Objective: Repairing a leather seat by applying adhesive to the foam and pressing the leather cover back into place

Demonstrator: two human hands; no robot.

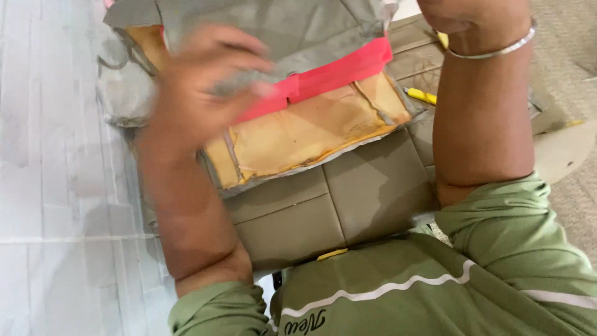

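— What takes up most of the view?

— A grey-beige seat cover (323,205) with stitched panels, spread across the person's lap and over a pale tiled floor (56,186). Its upper part is folded back, so the yellow foam backing (311,130) shows, edged by a grey hem.

— And across that foam?

— A red strip (336,74) runs slantwise along the top of the foam, just under the turned-over grey fabric.

— Where are the hands?

— The left hand (199,87) lies on the folded part, fingers spread fairly wide and curled down onto the fabric near the red strip's left end. It is blurred, so I cannot tell whether it pinches anything. The right hand (460,15) is at the top edge, mostly cut off; whether it is closed or wide I cannot tell. A silver bangle (497,51) circles that wrist.

— Anything smaller?

— A yellow tool (421,95) lies on the cover just beside the right forearm, partly hidden.
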